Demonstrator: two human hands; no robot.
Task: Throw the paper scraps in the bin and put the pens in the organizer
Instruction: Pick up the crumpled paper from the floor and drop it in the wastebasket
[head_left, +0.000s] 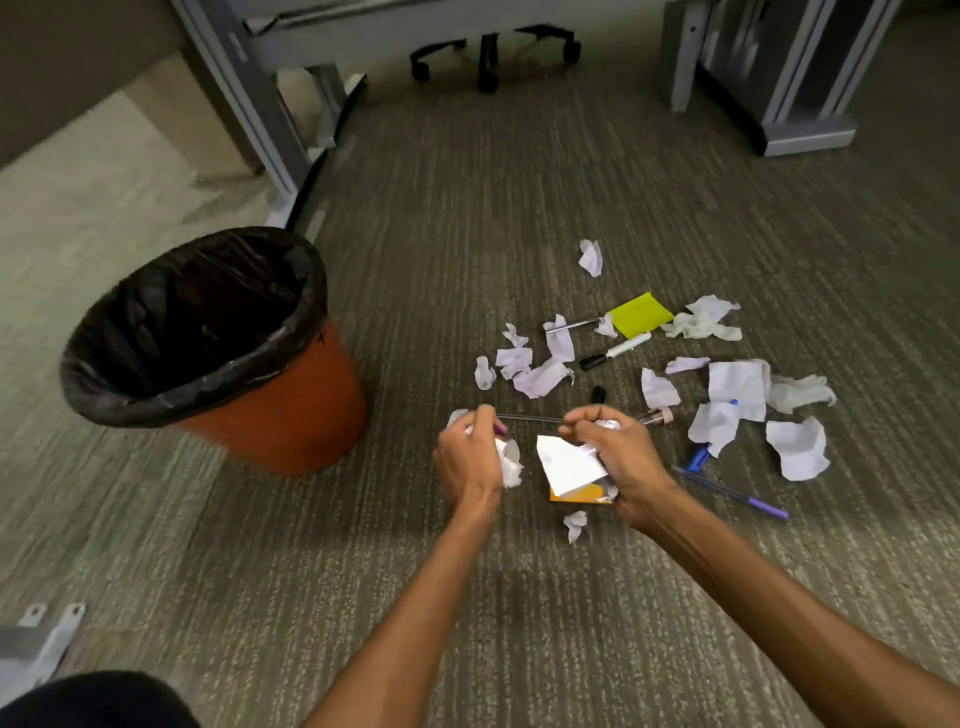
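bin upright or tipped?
Upright. The bin stands on its base on the carpet, black liner rim facing up.

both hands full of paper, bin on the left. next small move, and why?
Probably swing the left hand over to the bin and drop its crumpled scraps. That grip already looks full, the bin stands open just to its left, and many scraps still lie on the carpet. The right hand, closed on white paper, could follow.

Both bare forearms stretched forward and down, left hand (467, 457) curled closed in a grip with knuckles up, right hand (618, 457) just beside it, fingers (582, 418) bent inward, likewise clenched, wrists angled toward each other
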